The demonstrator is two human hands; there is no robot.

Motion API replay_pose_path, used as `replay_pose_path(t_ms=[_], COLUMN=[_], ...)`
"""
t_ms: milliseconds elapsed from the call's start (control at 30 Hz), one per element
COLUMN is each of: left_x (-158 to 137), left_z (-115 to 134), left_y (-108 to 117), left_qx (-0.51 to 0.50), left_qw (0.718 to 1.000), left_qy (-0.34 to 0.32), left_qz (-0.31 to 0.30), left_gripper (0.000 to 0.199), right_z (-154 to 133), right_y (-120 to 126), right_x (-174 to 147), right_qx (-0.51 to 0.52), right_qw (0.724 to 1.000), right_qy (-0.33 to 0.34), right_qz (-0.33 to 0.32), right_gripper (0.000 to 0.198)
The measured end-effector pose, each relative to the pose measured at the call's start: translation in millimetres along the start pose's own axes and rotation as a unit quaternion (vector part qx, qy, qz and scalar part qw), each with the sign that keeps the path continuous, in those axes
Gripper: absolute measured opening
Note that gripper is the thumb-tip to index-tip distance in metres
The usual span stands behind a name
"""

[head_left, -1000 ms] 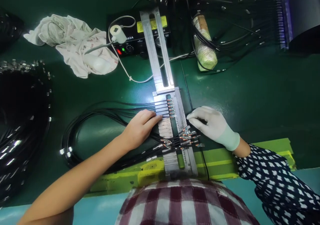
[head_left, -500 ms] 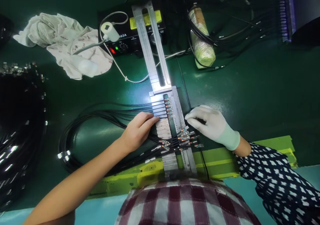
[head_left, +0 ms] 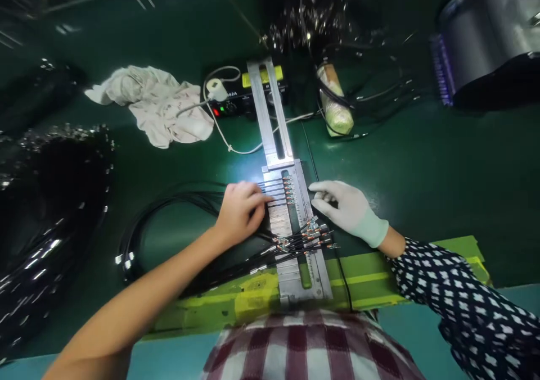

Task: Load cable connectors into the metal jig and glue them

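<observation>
My bare left hand (head_left: 242, 211) rests over the left side of a slotted metal fixture (head_left: 280, 222). Its index finger reaches across the black cables (head_left: 276, 191) lying in the slots; its thumb sits lower and apart. The cables' orange-and-metal ends (head_left: 288, 190) line up in the fixture's long opening. A loose bunch of cable terminals (head_left: 314, 231) crosses the fixture below. Just right of the fixture, my right hand (head_left: 346, 208), in a white glove, has its thumb and fingers apart with nothing visible between them.
A slotted metal bar (head_left: 264, 113) extends from the fixture toward a black control box (head_left: 242, 99) with red and green lights. A crumpled cloth (head_left: 164, 104) lies left of it, a wrapped roll (head_left: 335, 102) to the right. Bundled black cables (head_left: 63, 200) fill the left side. Yellow-green tape (head_left: 379, 276) lines the front edge.
The view has shifted, showing more of the far table. My left hand has turned slightly, index finger further over the cables and thumb now visible. My right hand stays beside the fixture.
</observation>
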State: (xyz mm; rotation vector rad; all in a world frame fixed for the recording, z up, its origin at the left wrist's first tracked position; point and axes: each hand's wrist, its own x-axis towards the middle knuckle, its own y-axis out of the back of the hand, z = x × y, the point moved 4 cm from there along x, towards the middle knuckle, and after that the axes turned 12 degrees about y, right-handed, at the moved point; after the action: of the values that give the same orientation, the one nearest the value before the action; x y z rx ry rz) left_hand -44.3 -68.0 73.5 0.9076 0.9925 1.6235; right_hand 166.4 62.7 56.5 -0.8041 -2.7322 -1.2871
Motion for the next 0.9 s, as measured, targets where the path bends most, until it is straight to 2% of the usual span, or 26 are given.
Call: replay_pose_path(t_ms=[33,100,167,267,367,533,600,700,833,900], left_x=[16.3,46.9,71.4,90.1,95.3,104.6,96.4,55.1,-22.5,-49.5], left_z=[-9.0,-28.5,-39.0,-46.2,-49.0,-41.3,-32.4,-15.7,0.4,-0.9], left_y=[-0.3,-6.2,-17.2,-31.7,-39.1,-29.0,-14.6,8.3,15.2,13.7], left_qx=[-0.041,-0.140,-0.189,-0.216,-0.226,-0.204,-0.184,-0.155,-0.098,-0.041], left_qw=[0.997,0.970,0.951,0.941,0.935,0.946,0.957,0.977,0.991,0.991], left_qy=[0.064,0.200,0.245,0.261,0.272,0.252,0.221,0.144,0.010,-0.015], left_qz=[0.009,0.017,0.004,-0.003,0.002,0.017,0.029,0.029,-0.095,-0.129], left_gripper=[0.022,0.028,0.030,0.029,0.029,0.023,0.018,0.016,0.022,0.026], right_z=[-4.1,-12.3,-17.5,-21.0,-19.3,-10.4,-12.2,-24.4,-46.5,-52.8], right_y=[-2.0,-6.8,-11.1,-13.2,-13.7,-12.8,-9.4,-2.8,-7.3,-11.3], right_x=[4.1,12.8,19.8,25.3,28.5,35.0,31.5,13.8,-15.0,-22.4], right_qx=[-0.017,-0.056,-0.075,-0.073,-0.074,-0.086,-0.090,-0.109,-0.116,-0.107], right_qw=[1.000,0.998,0.995,0.993,0.994,0.994,0.994,0.994,0.980,0.979], right_qy=[0.012,0.019,-0.011,-0.053,-0.060,-0.056,-0.043,0.018,0.157,0.171], right_qz=[-0.005,-0.030,-0.061,-0.071,-0.054,-0.038,-0.042,-0.023,-0.024,-0.037], right_gripper=[0.025,0.032,0.036,0.028,0.020,0.021,0.022,0.024,0.026,0.026])
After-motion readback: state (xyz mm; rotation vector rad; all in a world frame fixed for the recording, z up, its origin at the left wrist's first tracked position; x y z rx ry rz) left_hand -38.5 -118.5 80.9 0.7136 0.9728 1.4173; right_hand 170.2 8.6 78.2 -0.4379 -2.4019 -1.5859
